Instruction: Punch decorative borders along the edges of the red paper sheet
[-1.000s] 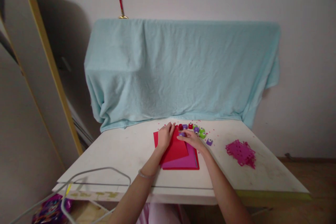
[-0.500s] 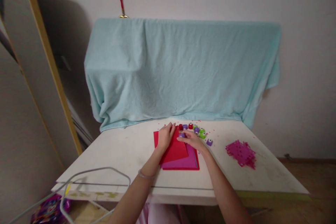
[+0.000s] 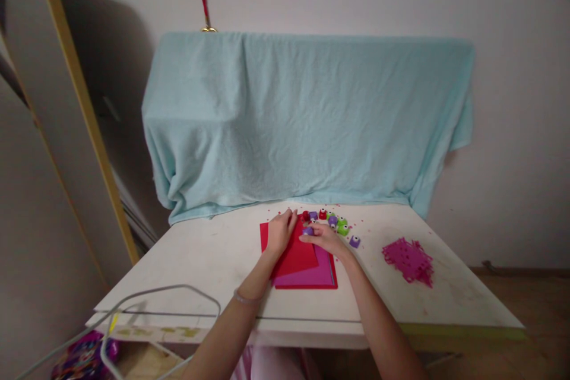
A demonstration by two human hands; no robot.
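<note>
My left hand (image 3: 279,234) is closed on a red sheet of paper (image 3: 299,255), its fingers together near the far edge. Between the thumb and fingers of my right hand (image 3: 326,237) is a small purple craft paper punch (image 3: 307,231), right at the sheet's far right part. Whether the sheet sits in the punch's slot I cannot tell. Beneath the red sheet lies a pink sheet (image 3: 307,276) on a stack with a red bottom layer (image 3: 307,287). Beyond my right hand stand several more punches: red (image 3: 323,214), green (image 3: 342,230) and purple (image 3: 355,241).
A heap of pink cut paper pieces (image 3: 408,262) lies on the white table (image 3: 214,261) at the right. Tiny red paper bits are scattered round the punches. A light blue cloth (image 3: 312,124) hangs behind the table. A grey metal frame (image 3: 169,288) stands at the front left.
Both hands stay almost in place. The purple punch in my right hand has turned slightly and shows a little more. The view has shifted very slightly.
</note>
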